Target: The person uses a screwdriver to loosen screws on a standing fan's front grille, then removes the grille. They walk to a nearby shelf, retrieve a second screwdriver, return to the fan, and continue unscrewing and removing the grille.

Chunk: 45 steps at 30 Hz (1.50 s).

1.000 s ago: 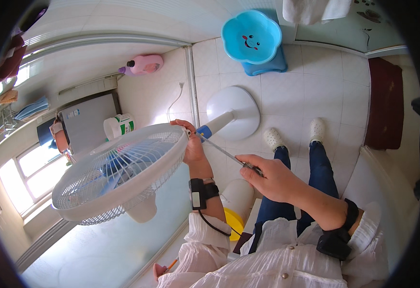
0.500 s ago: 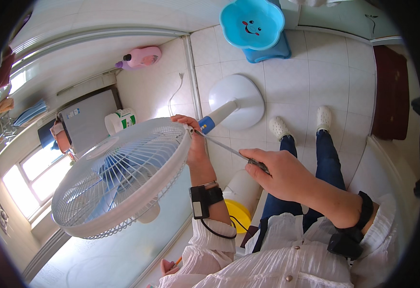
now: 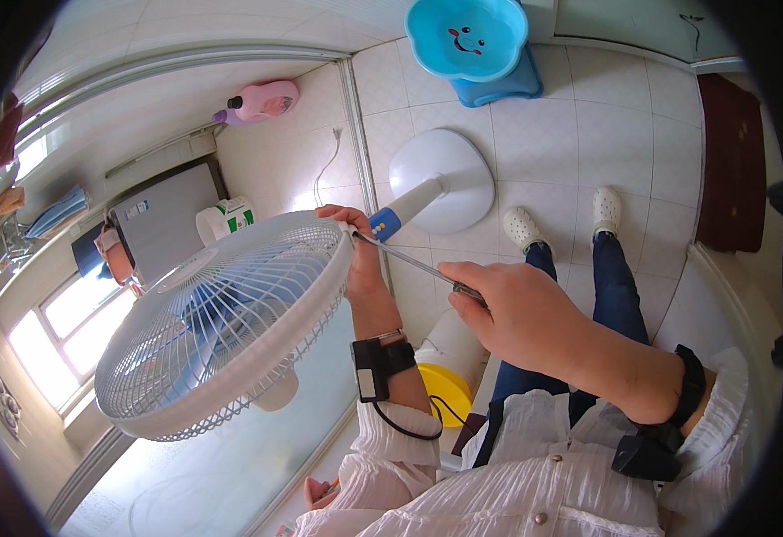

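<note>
A white standing fan (image 3: 221, 304) with blue blades behind its wire guard fills the left side, tilted toward me. My left hand (image 3: 362, 255) is closed around the guard's rim at its right edge; part of the fingers is behind it. In my closed right hand (image 3: 521, 304) is a screwdriver (image 3: 414, 262), its long metal shaft reaching left and its tip at the rim beside my left fingers. Most of the screwdriver's handle is hidden in my palm. The fan's grey-white pole and round base (image 3: 454, 179) stand on the tiled floor beyond my hands.
A blue basin (image 3: 467, 36) rests on a blue stool at the far side. Pink bottle (image 3: 269, 101), white bucket (image 3: 224, 220) and a loose plug cord (image 3: 327, 170) lie left. A yellow-topped white cylinder (image 3: 445, 394) is near my left forearm. Another person's hand (image 3: 320, 492) shows at lower left.
My right hand has shifted slightly left with the screwdriver, and its tip sits at the rim. My left hand keeps its grip. The other person's hand has turned a little.
</note>
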{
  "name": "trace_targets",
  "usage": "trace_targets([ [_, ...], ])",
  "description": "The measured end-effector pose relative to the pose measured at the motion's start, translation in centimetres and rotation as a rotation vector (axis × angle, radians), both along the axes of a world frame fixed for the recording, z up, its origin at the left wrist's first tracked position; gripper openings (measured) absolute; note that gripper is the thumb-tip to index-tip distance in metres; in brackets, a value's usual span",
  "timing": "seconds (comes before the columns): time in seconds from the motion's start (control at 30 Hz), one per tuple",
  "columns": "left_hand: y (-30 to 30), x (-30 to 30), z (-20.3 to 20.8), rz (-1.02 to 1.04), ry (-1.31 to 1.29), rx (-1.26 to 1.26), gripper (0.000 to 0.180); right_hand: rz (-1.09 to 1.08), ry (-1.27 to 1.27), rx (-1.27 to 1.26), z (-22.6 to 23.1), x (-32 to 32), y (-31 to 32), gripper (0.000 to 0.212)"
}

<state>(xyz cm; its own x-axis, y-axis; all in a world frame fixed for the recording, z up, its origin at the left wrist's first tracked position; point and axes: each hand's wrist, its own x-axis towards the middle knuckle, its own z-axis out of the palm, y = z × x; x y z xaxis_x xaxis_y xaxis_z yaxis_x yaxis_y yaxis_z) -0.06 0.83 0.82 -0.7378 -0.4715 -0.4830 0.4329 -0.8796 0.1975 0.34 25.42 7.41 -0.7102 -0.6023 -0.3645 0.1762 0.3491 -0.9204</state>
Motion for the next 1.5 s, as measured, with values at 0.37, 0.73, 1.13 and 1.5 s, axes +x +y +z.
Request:
trace_targets([
  [0.37, -0.1, 0.2, -0.3, -0.005, 0.028, -0.013, 0.037, 0.143, -0.281, -0.076, 2.1, -3.3, 0.0, 0.034],
  [0.73, 0.0, 0.1, -0.2, -0.003, 0.001, -0.027, 0.036, 0.235, -0.490, 0.006, 3.9, -5.6, 0.4, 0.037],
  [1.13, -0.1, 0.1, -0.3, 0.001, -0.014, -0.040, 0.035, 0.043, -0.464, -0.137, 1.2, -0.1, 0.0, 0.037],
  [1.5, -0.2, 0.2, -0.5, -0.023, 0.021, -0.046, 0.035, 0.036, -0.407, -0.107, 1.9, -2.1, 0.5, 0.033],
])
